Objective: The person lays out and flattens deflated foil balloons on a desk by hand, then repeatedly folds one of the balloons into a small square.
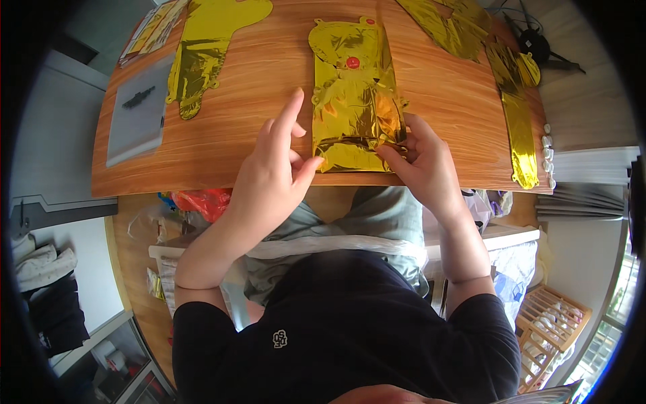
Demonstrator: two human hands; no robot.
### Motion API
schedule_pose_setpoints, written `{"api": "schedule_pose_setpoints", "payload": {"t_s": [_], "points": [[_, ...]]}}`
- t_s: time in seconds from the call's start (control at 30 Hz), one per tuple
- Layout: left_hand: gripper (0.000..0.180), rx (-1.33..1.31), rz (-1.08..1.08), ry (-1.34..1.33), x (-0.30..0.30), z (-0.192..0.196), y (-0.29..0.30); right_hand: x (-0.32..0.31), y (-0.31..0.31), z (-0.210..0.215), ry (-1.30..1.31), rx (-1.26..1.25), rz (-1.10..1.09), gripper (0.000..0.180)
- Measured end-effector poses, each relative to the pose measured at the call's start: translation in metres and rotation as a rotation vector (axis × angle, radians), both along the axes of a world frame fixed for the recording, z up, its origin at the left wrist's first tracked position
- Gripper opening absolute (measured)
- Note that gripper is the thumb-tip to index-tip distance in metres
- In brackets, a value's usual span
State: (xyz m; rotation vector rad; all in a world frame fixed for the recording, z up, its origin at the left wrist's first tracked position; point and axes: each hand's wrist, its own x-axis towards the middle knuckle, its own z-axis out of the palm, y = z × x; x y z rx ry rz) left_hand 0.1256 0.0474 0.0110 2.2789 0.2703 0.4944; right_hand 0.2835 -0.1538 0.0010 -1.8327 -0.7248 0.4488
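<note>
Folding in progress: right hand (pixel 425 158) pinches the gold foil balloon (pixel 354 94) at its near right corner, mid-table (pixel 269 74). Left hand (pixel 272 165), fingers loosely spread, steadies the near left edge. Next: press the crease flat.

Folded foil balloon (pixel 353 94) under both hands: shiny gold, crinkled, one red dot near the top, dark reflections in the creases. Other foil balloon (pixel 205 47) to the left: same gold, flat. Foil strip (pixel 518 121) on the right: gold, narrow, with small white pieces along the table edge. More gold foil (pixel 447 23) at the top right. Table (pixel 235 135): orange-brown wood grain with darker streaks. Plastic sleeve (pixel 138 111): clear grey with a black shape inside. Shirt (pixel 350 323): black, small white emblem. Trousers (pixel 377 215): grey-green. Bag (pixel 202 202) below the table: red-orange.
</note>
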Motion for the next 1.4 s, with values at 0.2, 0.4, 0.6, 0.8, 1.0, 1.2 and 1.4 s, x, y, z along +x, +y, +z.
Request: {"api": "schedule_pose_setpoints", "payload": {"t_s": [0.2,0.4,0.6,0.8,1.0,1.2,1.4], "points": [[0.049,0.661,-0.066,-0.231,-0.022,-0.028,-0.017,-0.001,0.002,-0.003,0.0,0.016,-0.001,0.043],[0.048,0.749,-0.17,-0.09,-0.035,-0.054,-0.02,-0.001,0.003,-0.003,0.005,0.015,-0.009,0.042],[0.047,0.841,-0.146,-0.102,-0.034,-0.059,-0.022,0.0,0.001,-0.003,0.016,0.036,-0.006,0.044],[0.047,0.703,-0.113,-0.149,-0.03,-0.059,-0.026,-0.014,-0.013,0.02,0.149,0.115,-0.01,0.058],[0.051,0.729,-0.079,-0.174,-0.026,-0.066,-0.031,-0.033,-0.03,0.007,-0.106,0.011,-0.162,0.065],[0.054,0.81,-0.01,-0.173,-0.02,-0.072,-0.036,-0.035,-0.029,-0.01,-0.293,0.028,-0.187,0.055],[0.055,0.819,-0.009,-0.17,-0.02,-0.074,-0.036,-0.039,-0.024,-0.017,-0.455,0.078,-0.204,0.048]]}}
